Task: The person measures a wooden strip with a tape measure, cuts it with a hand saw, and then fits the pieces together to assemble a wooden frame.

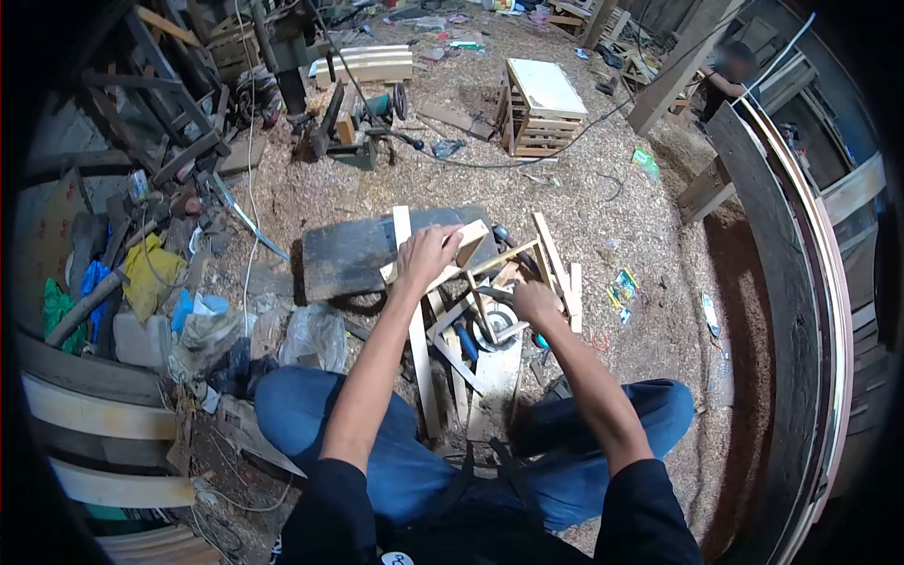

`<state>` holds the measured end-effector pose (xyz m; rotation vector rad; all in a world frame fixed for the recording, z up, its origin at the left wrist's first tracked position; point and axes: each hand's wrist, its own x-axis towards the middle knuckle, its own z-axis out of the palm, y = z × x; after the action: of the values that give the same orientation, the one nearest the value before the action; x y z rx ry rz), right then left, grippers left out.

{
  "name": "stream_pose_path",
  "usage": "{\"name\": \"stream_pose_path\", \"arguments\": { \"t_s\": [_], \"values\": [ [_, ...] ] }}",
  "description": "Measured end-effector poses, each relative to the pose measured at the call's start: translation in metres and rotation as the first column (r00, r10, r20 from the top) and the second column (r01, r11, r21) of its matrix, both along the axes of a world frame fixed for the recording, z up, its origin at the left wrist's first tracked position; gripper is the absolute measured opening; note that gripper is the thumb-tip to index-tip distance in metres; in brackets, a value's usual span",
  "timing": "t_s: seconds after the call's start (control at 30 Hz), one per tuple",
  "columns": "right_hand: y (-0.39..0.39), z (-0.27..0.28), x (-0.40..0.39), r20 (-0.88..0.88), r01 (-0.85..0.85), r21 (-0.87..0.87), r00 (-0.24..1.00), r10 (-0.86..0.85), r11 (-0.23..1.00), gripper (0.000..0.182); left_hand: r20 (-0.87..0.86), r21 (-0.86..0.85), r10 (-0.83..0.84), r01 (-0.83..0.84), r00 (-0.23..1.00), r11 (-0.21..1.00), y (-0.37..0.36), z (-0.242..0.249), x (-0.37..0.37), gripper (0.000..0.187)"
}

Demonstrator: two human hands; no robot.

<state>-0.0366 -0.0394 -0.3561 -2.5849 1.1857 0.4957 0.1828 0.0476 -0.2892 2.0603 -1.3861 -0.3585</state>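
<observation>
My left hand [429, 254] is closed around pale wooden strips [472, 243] joined at an angle, above a dark board [344, 256] on the ground. To its right, my right hand [539, 304] is closed on a dark elongated tool [495, 294] that points left; its kind cannot be made out. A narrow wooden frame [511, 256] stands just above my right hand. Beneath the hands, loose strips lie around a round white-and-dark disc [493, 326] and a blue handle [466, 342]. One long pale strip [420, 363] runs down toward my left knee.
A slatted wooden stool [543, 105] with a white top stands ahead. Wood shavings cover the ground. Cloths, bags and scrap, including a yellow cloth [153, 275], are heaped at left. Long planks [786, 245] border the right side. Another person [731, 77] is at the far right.
</observation>
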Motion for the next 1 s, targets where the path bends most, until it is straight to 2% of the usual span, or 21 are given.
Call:
{"name": "stream_pose_path", "arguments": {
  "t_s": [0.07,0.1,0.27,0.3,0.33,0.4,0.43,0.47,0.53,0.6,0.67,0.7,0.73,0.8,0.87,0.93,1.0],
  "values": [
    [0.021,0.018,-0.002,0.242,0.307,-0.023,0.925,-0.293,0.951,0.036,-0.011,-0.009,0.007,-0.007,1.0,1.0,-0.006,0.001,0.002,0.03],
    [0.017,0.016,-0.003,0.361,0.401,-0.073,0.864,-0.351,0.913,0.033,0.009,-0.002,0.001,-0.001,1.0,1.0,-0.006,0.002,0.001,0.03],
    [0.013,0.11,0.023,0.56,0.367,-0.04,0.779,-0.283,0.929,0.031,0.024,-0.007,-0.009,0.009,1.0,1.0,-0.004,0.003,-0.004,0.031],
    [0.016,0.116,0.028,0.624,0.346,-0.044,0.742,-0.245,0.937,0.03,-0.012,0.075,-0.006,0.006,1.0,0.997,-0.005,0.009,-0.005,0.032],
    [0.019,0.114,0.034,0.625,0.346,-0.045,0.742,-0.244,0.937,0.03,-0.012,0.074,-0.005,0.006,1.0,0.997,-0.006,0.009,-0.006,0.032],
    [0.025,0.099,0.042,0.563,0.435,0.091,0.719,-0.407,0.896,0.029,-0.022,0.114,0.011,-0.009,1.0,0.993,-0.005,0.011,-0.006,0.032],
    [0.026,0.081,0.038,0.447,0.341,0.02,0.838,-0.314,0.94,0.028,0.012,0.001,-0.002,0.002,1.0,1.0,-0.003,0.008,-0.007,0.033],
    [0.026,0.064,0.036,0.472,0.307,-0.06,0.847,-0.244,0.95,0.03,0.014,0.0,-0.004,0.004,1.0,1.0,-0.001,0.005,-0.007,0.033],
    [0.014,0.086,0.036,0.533,0.266,-0.007,0.817,-0.222,0.964,0.03,0.045,-0.03,0.015,-0.014,0.999,0.999,-0.001,0.007,-0.006,0.034],
    [0.019,0.108,0.039,0.592,0.299,0.003,0.768,-0.242,0.954,0.03,0.032,-0.015,0.01,-0.009,0.999,1.0,-0.001,0.004,-0.008,0.033],
    [0.027,0.123,0.045,0.686,0.434,0.049,0.64,-0.346,0.9,0.03,0.009,0.007,0.021,-0.022,1.0,1.0,-0.001,0.004,-0.005,0.033],
    [0.026,0.095,0.045,0.61,0.43,0.064,0.697,-0.377,0.9,0.03,-0.002,-0.01,0.02,-0.02,1.0,1.0,-0.001,0.006,-0.007,0.032],
    [0.028,0.076,0.039,0.452,0.308,-0.053,0.856,-0.252,0.95,0.029,-0.004,-0.012,0.017,-0.018,1.0,1.0,0.001,0.008,-0.008,0.032],
    [0.016,0.067,0.035,0.532,0.255,-0.101,0.831,-0.165,0.961,0.029,-0.055,0.049,-0.019,0.021,0.998,0.999,-0.002,0.014,-0.007,0.033],
    [0.018,0.101,0.04,0.524,0.269,-0.078,0.831,-0.19,0.96,0.03,-0.039,0.052,0.026,-0.023,0.999,0.998,-0.001,0.012,-0.008,0.033],
    [0.028,0.137,0.049,0.59,0.424,0.033,0.723,-0.361,0.905,0.03,-0.119,0.121,-0.001,0.016,0.993,0.993,-0.001,0.019,-0.006,0.034],
    [0.026,0.104,0.049,0.62,0.439,0.072,0.684,-0.385,0.896,0.029,-0.105,0.102,0.007,0.004,0.994,0.995,0.002,0.016,-0.008,0.034]
  ]
}}
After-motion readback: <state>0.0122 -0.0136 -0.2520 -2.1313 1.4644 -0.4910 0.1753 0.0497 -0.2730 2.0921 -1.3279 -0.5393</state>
